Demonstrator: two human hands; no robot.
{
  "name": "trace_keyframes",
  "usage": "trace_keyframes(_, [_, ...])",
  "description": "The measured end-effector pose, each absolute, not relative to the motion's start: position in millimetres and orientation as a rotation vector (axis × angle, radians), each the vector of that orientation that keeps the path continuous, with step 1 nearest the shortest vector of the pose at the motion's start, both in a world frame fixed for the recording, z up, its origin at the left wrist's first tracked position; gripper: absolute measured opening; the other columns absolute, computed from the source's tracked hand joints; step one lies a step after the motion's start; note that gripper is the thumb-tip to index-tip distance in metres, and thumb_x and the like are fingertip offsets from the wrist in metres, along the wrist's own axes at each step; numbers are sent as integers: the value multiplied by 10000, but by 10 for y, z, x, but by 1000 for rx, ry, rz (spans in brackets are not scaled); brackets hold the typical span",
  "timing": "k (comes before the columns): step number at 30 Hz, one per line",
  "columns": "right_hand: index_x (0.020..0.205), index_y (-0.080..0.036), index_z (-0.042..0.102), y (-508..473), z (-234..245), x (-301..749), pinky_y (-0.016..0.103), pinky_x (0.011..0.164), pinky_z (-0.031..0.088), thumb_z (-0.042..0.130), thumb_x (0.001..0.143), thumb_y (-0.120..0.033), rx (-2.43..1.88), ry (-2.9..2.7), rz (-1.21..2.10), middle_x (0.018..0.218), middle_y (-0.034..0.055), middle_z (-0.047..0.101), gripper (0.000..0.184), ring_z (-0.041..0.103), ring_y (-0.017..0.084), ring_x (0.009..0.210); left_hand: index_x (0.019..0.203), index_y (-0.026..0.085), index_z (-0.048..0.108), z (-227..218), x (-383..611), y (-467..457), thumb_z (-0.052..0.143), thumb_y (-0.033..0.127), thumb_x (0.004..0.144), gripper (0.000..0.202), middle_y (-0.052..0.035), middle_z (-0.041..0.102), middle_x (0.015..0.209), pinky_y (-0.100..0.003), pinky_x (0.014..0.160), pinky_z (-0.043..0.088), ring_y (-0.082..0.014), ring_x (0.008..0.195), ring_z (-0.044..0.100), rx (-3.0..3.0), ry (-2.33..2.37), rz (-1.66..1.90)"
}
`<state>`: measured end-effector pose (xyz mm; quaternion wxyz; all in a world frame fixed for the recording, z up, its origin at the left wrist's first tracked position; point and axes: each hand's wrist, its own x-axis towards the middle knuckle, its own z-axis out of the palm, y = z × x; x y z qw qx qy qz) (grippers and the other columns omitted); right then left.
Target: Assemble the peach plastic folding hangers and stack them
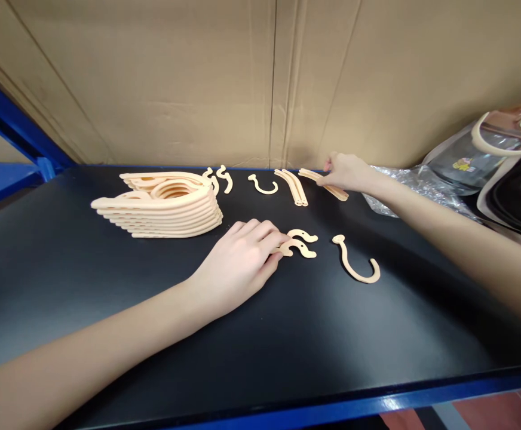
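My left hand (242, 257) rests on the black table top (108, 310), its fingers curled onto a small peach plastic connector piece (300, 246) in the middle. A loose peach hook (356, 263) lies just right of that piece. My right hand (345, 172) reaches to the back of the table and pinches the end of a peach hanger arm (325, 184). Beside it lie two more arms (294, 188), another hook (263, 185) and small S-shaped pieces (224, 178). A stack of several assembled peach hangers (166, 206) sits at the back left.
A cardboard wall (260, 77) closes off the back. Crumpled clear plastic (413, 188) and packaged goods (502, 155) lie at the right. A blue metal shelf frame (14, 137) runs along the left, and a blue edge (377, 400) lines the table's front.
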<state>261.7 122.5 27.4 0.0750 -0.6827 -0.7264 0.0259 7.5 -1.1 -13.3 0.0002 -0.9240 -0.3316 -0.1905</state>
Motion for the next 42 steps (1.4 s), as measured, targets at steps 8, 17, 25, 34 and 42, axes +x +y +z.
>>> trace_keyframes(8, [899,-215,474,673,288,2461,278,598,421,654,685,-248,-1390,-2362,213,796,-5,632,281,585,160,667,1127,171,610,-116,102,-66,436,161,979,229,-43,646,1070,-327,819,422,-183,937,557,-3104,-771,-570])
trace_keyframes(17, [871,-223,449,470,39,2115,272,607,400,637,775,-258,-1080,-2583,504,797,-20,594,213,543,143,683,1091,132,644,-89,102,-116,475,185,961,220,-64,668,1024,-379,925,455,-230,1003,600,-3059,-612,-584])
trace_keyframes(25, [946,-204,539,371,87,2178,322,754,437,563,909,-328,-970,-2559,416,971,25,626,132,562,185,883,1106,132,637,-89,100,-136,482,187,964,217,-56,700,1015,-370,900,453,-231,989,635,-2946,-610,-580])
trace_keyframes(34, [939,-175,584,26,141,2466,340,764,413,491,963,-262,-945,-2597,18,886,45,636,129,550,189,826,1067,150,611,-115,78,-30,514,117,931,170,-31,692,1012,-314,731,399,-193,916,639,-2808,-763,-574])
trace_keyframes(42, [947,-174,609,4,152,2683,346,752,434,515,947,-266,-1054,-2518,-113,929,68,657,131,579,211,847,1096,131,607,-86,81,-31,523,99,910,206,-27,692,987,-320,732,392,-180,827,623,-2741,-716,-571])
